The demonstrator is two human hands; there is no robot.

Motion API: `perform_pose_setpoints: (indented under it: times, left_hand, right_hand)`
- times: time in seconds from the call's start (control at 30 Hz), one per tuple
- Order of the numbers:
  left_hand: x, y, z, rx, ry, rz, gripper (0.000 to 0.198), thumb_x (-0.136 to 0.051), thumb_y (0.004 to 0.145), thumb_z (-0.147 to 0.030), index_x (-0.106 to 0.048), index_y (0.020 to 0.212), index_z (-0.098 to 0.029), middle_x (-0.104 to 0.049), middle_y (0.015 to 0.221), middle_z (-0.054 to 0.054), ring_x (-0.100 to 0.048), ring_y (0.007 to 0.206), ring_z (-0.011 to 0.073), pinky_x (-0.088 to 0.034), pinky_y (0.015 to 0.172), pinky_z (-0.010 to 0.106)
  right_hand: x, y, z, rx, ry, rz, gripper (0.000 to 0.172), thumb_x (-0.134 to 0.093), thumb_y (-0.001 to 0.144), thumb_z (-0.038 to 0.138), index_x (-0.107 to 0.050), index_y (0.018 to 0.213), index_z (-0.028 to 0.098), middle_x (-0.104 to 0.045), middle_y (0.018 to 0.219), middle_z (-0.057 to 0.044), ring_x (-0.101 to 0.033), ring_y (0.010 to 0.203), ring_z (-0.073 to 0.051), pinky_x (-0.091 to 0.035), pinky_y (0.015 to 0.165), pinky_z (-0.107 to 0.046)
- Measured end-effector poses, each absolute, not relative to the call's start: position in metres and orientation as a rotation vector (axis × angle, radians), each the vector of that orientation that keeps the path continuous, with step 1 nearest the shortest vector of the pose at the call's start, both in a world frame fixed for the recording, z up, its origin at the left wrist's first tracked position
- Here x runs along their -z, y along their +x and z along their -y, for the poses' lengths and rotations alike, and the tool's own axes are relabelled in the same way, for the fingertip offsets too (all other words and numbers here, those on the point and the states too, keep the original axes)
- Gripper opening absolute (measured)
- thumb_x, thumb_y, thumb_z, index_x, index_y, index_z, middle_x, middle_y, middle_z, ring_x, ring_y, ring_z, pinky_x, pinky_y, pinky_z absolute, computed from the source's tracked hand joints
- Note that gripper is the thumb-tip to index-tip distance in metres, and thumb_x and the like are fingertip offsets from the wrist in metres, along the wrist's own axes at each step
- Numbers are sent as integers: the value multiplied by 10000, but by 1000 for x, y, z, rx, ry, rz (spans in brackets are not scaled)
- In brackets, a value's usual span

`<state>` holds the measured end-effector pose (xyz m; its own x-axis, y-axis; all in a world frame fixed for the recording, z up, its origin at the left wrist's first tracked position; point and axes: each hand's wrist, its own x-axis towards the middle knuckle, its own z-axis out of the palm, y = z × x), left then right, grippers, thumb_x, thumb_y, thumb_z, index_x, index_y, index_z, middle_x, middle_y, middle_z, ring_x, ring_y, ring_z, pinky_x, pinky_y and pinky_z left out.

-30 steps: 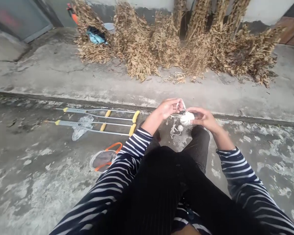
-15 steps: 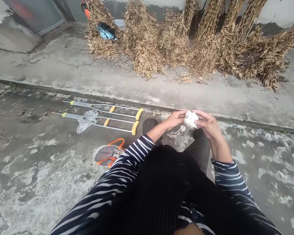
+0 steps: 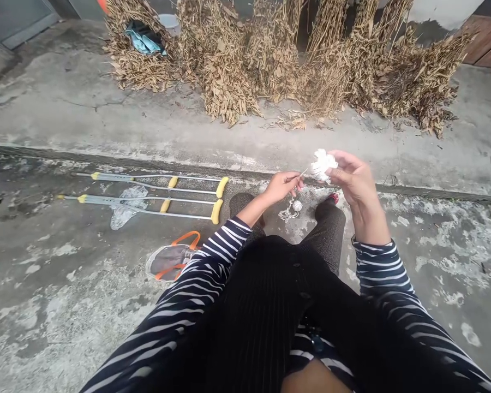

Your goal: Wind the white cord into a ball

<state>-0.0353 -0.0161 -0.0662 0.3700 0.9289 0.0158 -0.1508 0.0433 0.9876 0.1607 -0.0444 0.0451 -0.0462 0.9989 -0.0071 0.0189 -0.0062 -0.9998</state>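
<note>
My right hand (image 3: 352, 177) is raised and shut on a fluffy white bundle (image 3: 323, 165), possibly cloth or twine. My left hand (image 3: 282, 186) sits just to its left, pinching a thin pale strand or needle (image 3: 300, 174) between finger and thumb. Below the hands, a small white ball of string (image 3: 297, 206) lies on the concrete with a loose tangle of string (image 3: 286, 214) beside it. Neither hand touches these. The strand's link to the bundle is too fine to tell.
A pair of metal crutches with yellow grips (image 3: 147, 196) lies left of my legs. An orange-handled mesh bag (image 3: 171, 262) lies near my left arm. A raised concrete ledge (image 3: 245, 164) runs across, with bundled dried plants (image 3: 229, 71) beyond it.
My hands have come apart, with the right hand raising the white bundle and the left drawing back to its left, pinching the strand. The view has shifted slightly.
</note>
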Motion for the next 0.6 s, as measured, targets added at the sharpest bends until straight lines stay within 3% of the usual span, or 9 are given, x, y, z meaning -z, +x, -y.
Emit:
perform_pose_setpoints:
  times: [0.23, 0.4, 0.47, 0.6]
  left_hand:
    - [91, -43, 8, -910, 1214, -780, 330, -753, 879, -431, -726, 919, -105, -745, 839, 74, -716, 721, 146, -595, 702, 289]
    - [105, -48, 2, -901, 1231, -809, 306, -741, 887, -398, -728, 871, -92, -739, 803, 75, -715, 721, 138, -603, 749, 297]
    - [107, -52, -2, -908, 1229, -820, 283, -734, 890, -370, -731, 865, -88, -739, 798, 78, -713, 719, 135, -603, 762, 299]
    - [110, -65, -11, -882, 1247, -851, 243, -735, 888, -333, -740, 888, -90, -759, 844, 91, -725, 757, 140, -608, 811, 316]
  right_hand:
    - [-77, 166, 39, -1082, -1145, 1285, 483, -930, 623, 332, -739, 1063, 272, -756, 1152, -35, -730, 1054, -274, -647, 726, -377]
    - [-118, 169, 40, -979, -1086, 1259, 459, -945, 593, 348, -752, 1003, 283, -762, 1140, -56, -709, 1103, -362, -638, 845, -555]
    - [-137, 173, 42, -924, -1035, 1278, 458, -953, 590, 379, -760, 1003, 334, -755, 1220, -41, -653, 1219, -424, -596, 929, -630]
    - [-172, 180, 51, -870, -1043, 1425, 746, -845, 687, 592, -610, 1392, 524, -700, 1369, 66, -376, 1539, -450, -545, 1051, -657]
